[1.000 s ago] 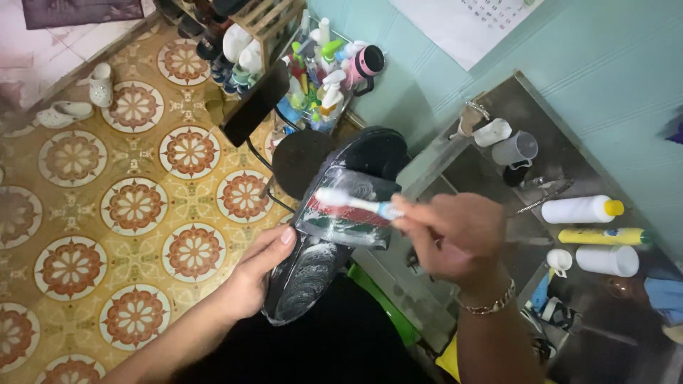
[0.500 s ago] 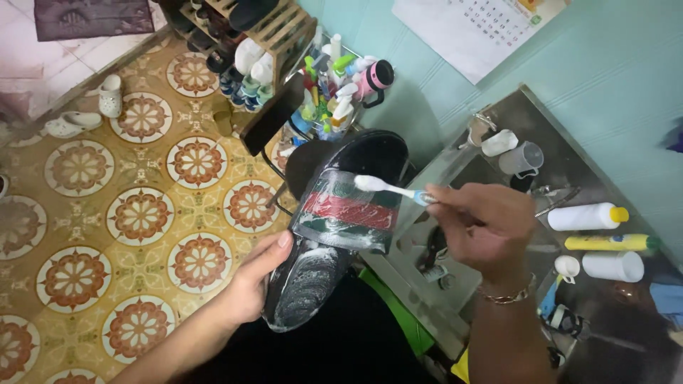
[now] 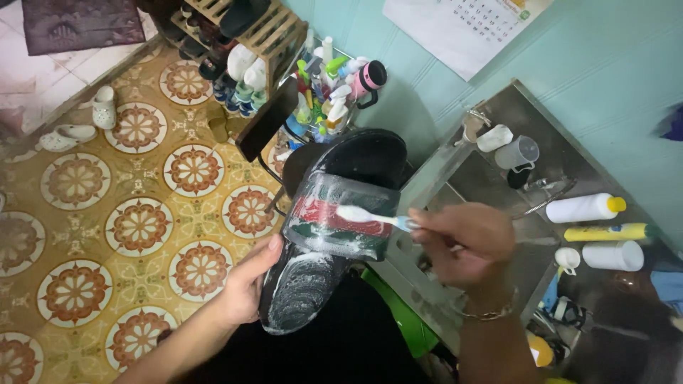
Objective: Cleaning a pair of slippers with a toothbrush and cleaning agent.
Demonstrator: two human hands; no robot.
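From the head camera, the left hand (image 3: 245,284) grips the heel end of a black rubber slide sandal with a green and red striped strap (image 3: 334,235), thumb up along its edge and fingers curled underneath. The sandal is held in the air, between the patterned floor and a stainless steel sink (image 3: 498,185), its toe pointing away from the person. White soap foam covers the footbed and the strap.

The right hand (image 3: 466,242) is closed around the handle of a white and blue toothbrush (image 3: 373,217), whose bristle head lies on the foamy strap.

On the sink's right ledge lie a white bottle with a yellow cap (image 3: 585,208), a yellow tube (image 3: 608,232) and a white cup on its side (image 3: 610,254). A clear measuring jug (image 3: 518,152) stands at the back of the sink. Behind the sandal, a wire basket of spray bottles (image 3: 327,107) stands against the teal wall, beside a wooden shoe rack (image 3: 263,28). A pair of white clogs (image 3: 78,124) lies on the yellow tiled floor (image 3: 135,227).
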